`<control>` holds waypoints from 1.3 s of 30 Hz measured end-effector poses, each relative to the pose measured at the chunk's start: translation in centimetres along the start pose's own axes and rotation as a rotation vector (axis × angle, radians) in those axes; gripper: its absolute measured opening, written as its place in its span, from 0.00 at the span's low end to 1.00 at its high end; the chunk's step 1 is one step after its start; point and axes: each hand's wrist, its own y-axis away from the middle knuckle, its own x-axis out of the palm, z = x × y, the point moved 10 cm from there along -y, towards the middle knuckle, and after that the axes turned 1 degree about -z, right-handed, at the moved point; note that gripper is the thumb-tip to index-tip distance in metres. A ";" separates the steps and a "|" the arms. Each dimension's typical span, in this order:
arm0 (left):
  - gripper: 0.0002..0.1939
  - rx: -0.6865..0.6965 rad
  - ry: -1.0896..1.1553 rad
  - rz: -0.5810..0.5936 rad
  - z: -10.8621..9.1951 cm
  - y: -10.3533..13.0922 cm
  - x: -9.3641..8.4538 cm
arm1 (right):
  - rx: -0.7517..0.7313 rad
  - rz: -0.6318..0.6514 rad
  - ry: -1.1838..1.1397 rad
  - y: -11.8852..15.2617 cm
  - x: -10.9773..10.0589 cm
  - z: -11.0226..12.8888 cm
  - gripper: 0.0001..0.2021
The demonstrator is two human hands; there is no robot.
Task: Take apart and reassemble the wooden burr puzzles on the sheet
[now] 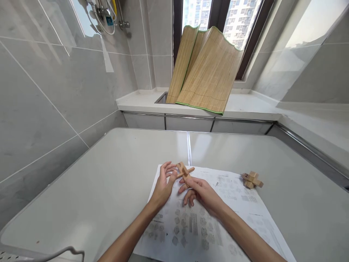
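Both my hands hold a small group of wooden puzzle pieces (pixel 181 167) just above a printed sheet. My left hand (pixel 165 183) is closed on the left side of the pieces, thumb in front and fingers behind. From the lower right, my right hand (pixel 200 191) pinches a flat piece, its other fingers curled below. A thin stick crosses the flat piece and pokes out to the right. The printed sheet (pixel 226 207) shows rows of small diagrams. An assembled wooden burr puzzle (pixel 252 180) rests at the sheet's upper right edge.
A pale folding table (pixel 109 174) with a centre seam carries everything. Behind it, a bamboo mat (pixel 209 69) leans on a white ledge (pixel 147 103) by the window. Grey tiled walls rise at the sides. A grey cable or handle (pixel 68 250) shows at bottom left.
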 end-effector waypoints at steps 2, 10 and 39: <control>0.26 0.020 -0.039 -0.037 0.2 -0.2 -0.3 | -0.055 -0.139 -0.102 -0.2 -1.9 0.5 0.23; 0.23 -0.074 -0.101 -0.039 0.5 0.0 -0.4 | -0.331 -0.620 -0.284 0.8 -9.9 1.8 0.19; 0.12 0.006 -0.299 -0.017 -0.1 -0.4 -0.8 | -0.313 -0.561 -0.307 0.3 -11.1 1.5 0.12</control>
